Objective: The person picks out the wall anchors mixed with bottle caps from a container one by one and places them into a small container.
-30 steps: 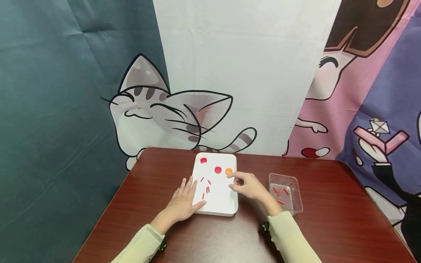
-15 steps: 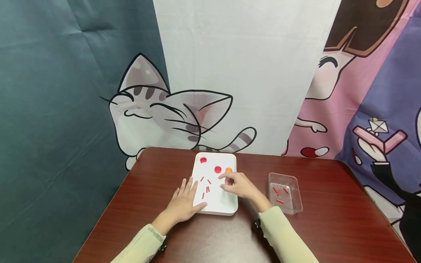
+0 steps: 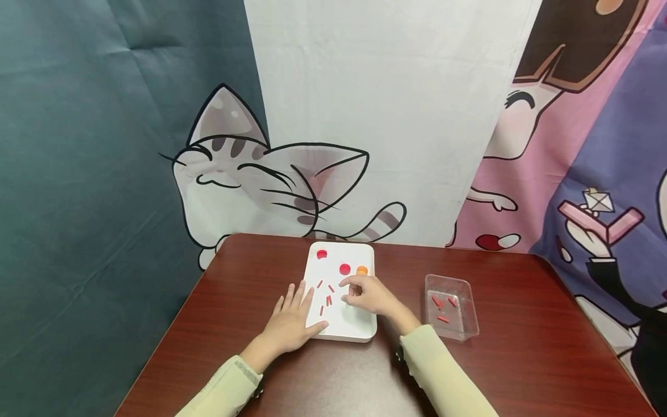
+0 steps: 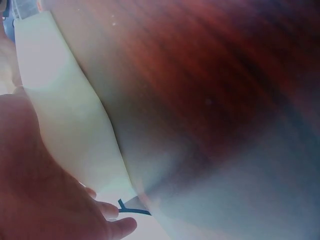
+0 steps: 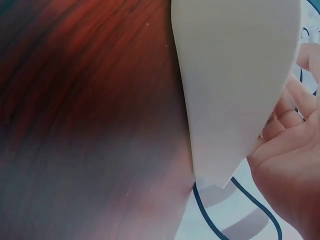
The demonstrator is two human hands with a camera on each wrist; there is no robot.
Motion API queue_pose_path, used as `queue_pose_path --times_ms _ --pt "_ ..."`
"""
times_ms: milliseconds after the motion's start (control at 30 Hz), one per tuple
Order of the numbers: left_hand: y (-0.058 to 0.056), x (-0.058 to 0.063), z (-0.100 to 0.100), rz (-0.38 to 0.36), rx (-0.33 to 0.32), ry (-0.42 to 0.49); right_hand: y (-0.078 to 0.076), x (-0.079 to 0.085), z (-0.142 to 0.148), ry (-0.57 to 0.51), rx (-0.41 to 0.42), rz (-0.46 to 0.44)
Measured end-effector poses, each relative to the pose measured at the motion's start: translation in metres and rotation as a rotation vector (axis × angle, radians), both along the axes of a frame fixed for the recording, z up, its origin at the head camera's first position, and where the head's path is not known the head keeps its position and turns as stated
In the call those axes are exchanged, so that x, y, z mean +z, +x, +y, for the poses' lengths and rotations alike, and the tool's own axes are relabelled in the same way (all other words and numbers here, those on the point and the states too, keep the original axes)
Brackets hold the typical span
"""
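Note:
A white rectangular tray (image 3: 346, 321) lies on the table. Two round red pieces (image 3: 345, 269) and one round orange piece (image 3: 362, 270) sit toward its far end. Several short red sticks (image 3: 329, 300) are scattered on its left half. My left hand (image 3: 286, 327) rests at the tray's left edge, fingers spread and straight. Over the right half of the tray hovers my right hand (image 3: 370, 296), its thumb and index finger bent and apart, with nothing visible between them. Both wrist views show mainly the tray's pale side (image 4: 70, 100) beside each hand.
A clear plastic box (image 3: 461, 333) holding several red sticks (image 3: 443, 319) stands to the right of the tray, beyond my right forearm. The dark reddish wooden table (image 3: 531, 347) ends at a cartoon-printed curtain (image 3: 333, 87) behind it.
My right hand has shifted left across the tray, away from the orange piece and toward the red sticks. The left hand and the pieces show no clear movement.

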State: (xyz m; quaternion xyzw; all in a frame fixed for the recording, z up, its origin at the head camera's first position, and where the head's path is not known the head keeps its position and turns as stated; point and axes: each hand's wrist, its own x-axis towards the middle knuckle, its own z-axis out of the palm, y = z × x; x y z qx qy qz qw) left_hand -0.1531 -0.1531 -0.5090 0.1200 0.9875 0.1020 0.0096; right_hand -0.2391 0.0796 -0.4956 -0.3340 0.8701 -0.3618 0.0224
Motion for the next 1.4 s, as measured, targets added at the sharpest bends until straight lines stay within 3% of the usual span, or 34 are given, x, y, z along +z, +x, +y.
queue_pose_path --times_ms 567,1400 --pt "0.0 -0.006 0.0 -0.001 -0.006 -0.024 -0.002 -0.005 -0.019 0.078 0.053 -0.019" --pt "0.001 0.0 0.0 0.008 -0.007 -0.009 -0.005 -0.014 -0.035 0.242 0.003 -0.003"
